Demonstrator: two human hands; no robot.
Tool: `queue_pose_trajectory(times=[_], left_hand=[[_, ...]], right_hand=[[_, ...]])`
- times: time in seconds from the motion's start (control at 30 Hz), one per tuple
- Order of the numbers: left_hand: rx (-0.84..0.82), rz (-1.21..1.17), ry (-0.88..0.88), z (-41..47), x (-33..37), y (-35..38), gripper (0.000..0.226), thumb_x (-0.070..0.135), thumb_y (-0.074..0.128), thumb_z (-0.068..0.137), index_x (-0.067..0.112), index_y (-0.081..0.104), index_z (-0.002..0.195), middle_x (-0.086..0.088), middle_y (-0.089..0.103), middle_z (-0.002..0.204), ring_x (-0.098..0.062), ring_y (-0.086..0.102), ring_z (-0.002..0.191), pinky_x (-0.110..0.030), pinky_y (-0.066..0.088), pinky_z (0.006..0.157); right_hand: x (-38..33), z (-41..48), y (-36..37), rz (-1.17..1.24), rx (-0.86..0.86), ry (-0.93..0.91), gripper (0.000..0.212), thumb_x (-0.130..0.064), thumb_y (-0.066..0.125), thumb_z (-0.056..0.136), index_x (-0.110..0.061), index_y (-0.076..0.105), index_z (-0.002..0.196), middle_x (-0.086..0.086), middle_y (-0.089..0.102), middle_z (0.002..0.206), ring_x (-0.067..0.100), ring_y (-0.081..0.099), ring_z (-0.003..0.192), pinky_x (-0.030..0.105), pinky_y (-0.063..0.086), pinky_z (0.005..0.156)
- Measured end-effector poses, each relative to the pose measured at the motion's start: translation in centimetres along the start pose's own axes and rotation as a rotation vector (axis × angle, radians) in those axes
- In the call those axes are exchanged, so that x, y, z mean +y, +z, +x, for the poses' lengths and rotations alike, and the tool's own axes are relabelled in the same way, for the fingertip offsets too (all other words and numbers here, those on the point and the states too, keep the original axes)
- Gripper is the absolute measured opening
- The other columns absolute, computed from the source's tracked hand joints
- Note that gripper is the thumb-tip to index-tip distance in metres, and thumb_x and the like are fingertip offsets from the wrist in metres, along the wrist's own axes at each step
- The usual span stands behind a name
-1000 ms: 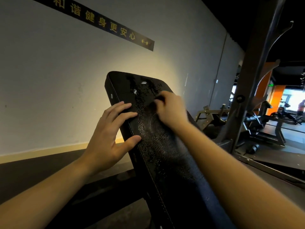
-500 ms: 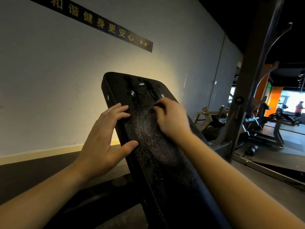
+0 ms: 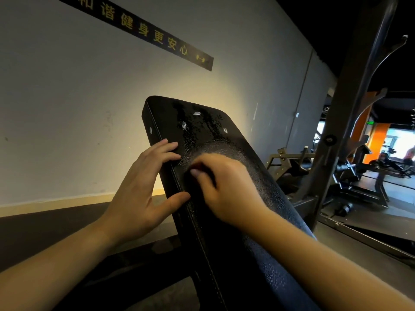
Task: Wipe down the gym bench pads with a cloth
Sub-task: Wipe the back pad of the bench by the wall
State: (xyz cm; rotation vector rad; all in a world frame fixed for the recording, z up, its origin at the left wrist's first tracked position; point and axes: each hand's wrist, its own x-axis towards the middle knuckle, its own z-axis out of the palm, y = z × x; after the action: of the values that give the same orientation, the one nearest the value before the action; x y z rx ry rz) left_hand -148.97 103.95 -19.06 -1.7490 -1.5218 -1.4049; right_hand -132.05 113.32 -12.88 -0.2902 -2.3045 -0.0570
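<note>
Centre frame: left hand (image 3: 139, 194), fingers straight and spread, rests on bench pad (image 3: 202, 126) left edge. Right hand (image 3: 226, 189), blurred, fingers curled on dark cloth (image 3: 201, 176), pressed to pad face.

Bracing L edge of tilted black bench pad (image 3: 170, 113) w/ L hand (image 3: 139, 191), fingers lying straight on face, thumb touching side seam. Pressing dark cloth (image 3: 196, 184) onto pad w/ R hand (image 3: 226, 187), fingers curled, blurred. Standing near grey wall (image 3: 67, 108), w/ rack upright (image 3: 345, 108) rising at R.
</note>
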Motion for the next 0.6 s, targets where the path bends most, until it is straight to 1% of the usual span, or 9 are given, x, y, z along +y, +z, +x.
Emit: queue_pose_trajectory(times=[0.07,0.13,0.2,0.27,0.33,0.4,0.47,0.53,0.6], left_hand=[[0.000,-0.012,-0.009,-0.2,0.2,0.1,0.067,0.062,0.058,0.087,0.027,0.047,0.144,0.019,0.033,0.161,-0.007,0.021,0.154,-0.043,0.027,0.120],[0.000,-0.022,-0.011,-0.2,0.3,0.1,0.066,0.060,0.059,0.088,0.028,0.047,0.144,0.020,0.033,0.161,-0.007,0.021,0.155,-0.044,0.026,0.121],[-0.003,-0.018,-0.010,-0.3,0.4,0.0,0.066,0.061,0.058,0.088,0.028,0.047,0.144,0.020,0.032,0.162,-0.007,0.020,0.155,-0.045,0.027,0.121],[0.000,-0.016,-0.013,-0.3,0.4,0.1,0.066,0.063,0.058,0.087,0.030,0.046,0.144,0.020,0.032,0.162,-0.005,0.020,0.155,-0.046,0.027,0.121],[0.005,-0.009,-0.018,-0.3,0.3,0.1,0.067,0.065,0.056,0.087,0.032,0.046,0.144,0.021,0.031,0.162,-0.004,0.020,0.154,-0.045,0.026,0.121],[0.009,-0.010,-0.019,-0.2,0.2,0.2,0.066,0.065,0.057,0.086,0.035,0.045,0.143,0.022,0.031,0.162,-0.003,0.020,0.154,-0.042,0.025,0.120],[0.013,-0.027,-0.022,-0.3,0.4,0.2,0.064,0.062,0.058,0.087,0.032,0.047,0.143,0.022,0.031,0.162,-0.004,0.019,0.155,-0.041,0.024,0.120],[0.004,-0.030,-0.012,-0.3,0.5,0.2,0.064,0.060,0.059,0.087,0.030,0.047,0.143,0.021,0.032,0.162,-0.005,0.020,0.155,-0.044,0.026,0.120],[0.001,-0.025,-0.008,-0.3,0.6,0.0,0.065,0.061,0.058,0.088,0.029,0.047,0.143,0.020,0.032,0.162,-0.006,0.020,0.155,-0.049,0.027,0.121]], right_hand=[[2.2,0.0,-0.6,-0.079,0.036,0.074,0.015,-0.029,0.055,0.100,-0.023,0.069,0.103,-0.002,0.072,0.099,0.023,0.065,0.092,0.035,0.049,0.079],[6.2,2.7,-1.0,-0.201,0.086,0.288,0.019,-0.028,0.055,0.101,-0.019,0.070,0.108,0.005,0.073,0.105,0.031,0.066,0.098,0.036,0.048,0.080],[7.3,4.3,-0.9,-0.233,0.123,0.382,0.021,-0.028,0.054,0.102,-0.016,0.070,0.110,0.009,0.073,0.108,0.034,0.065,0.101,0.040,0.052,0.085],[4.7,3.5,-0.1,-0.175,0.107,0.291,0.020,-0.029,0.053,0.099,-0.018,0.069,0.103,0.005,0.072,0.099,0.030,0.066,0.092,0.043,0.054,0.082],[1.8,0.6,0.1,-0.060,0.066,0.110,0.018,-0.031,0.053,0.095,-0.019,0.067,0.094,-0.001,0.069,0.089,0.024,0.063,0.082,0.040,0.052,0.074],[0.9,-1.5,-0.4,-0.035,0.024,0.046,0.019,-0.032,0.053,0.094,-0.019,0.065,0.092,-0.003,0.067,0.086,0.023,0.062,0.080,0.038,0.049,0.070],[3.0,0.1,-0.4,-0.157,0.051,0.101,0.018,-0.032,0.053,0.097,-0.019,0.066,0.095,-0.001,0.069,0.089,0.026,0.063,0.083,0.036,0.049,0.070],[6.0,3.7,-0.7,-0.258,0.066,0.245,0.019,-0.031,0.053,0.100,-0.019,0.067,0.103,0.005,0.071,0.099,0.030,0.064,0.093,0.036,0.048,0.074],[7.3,5.6,-0.7,-0.209,0.068,0.296,0.020,-0.029,0.054,0.101,-0.018,0.068,0.110,0.008,0.072,0.108,0.033,0.064,0.101,0.040,0.052,0.083]])
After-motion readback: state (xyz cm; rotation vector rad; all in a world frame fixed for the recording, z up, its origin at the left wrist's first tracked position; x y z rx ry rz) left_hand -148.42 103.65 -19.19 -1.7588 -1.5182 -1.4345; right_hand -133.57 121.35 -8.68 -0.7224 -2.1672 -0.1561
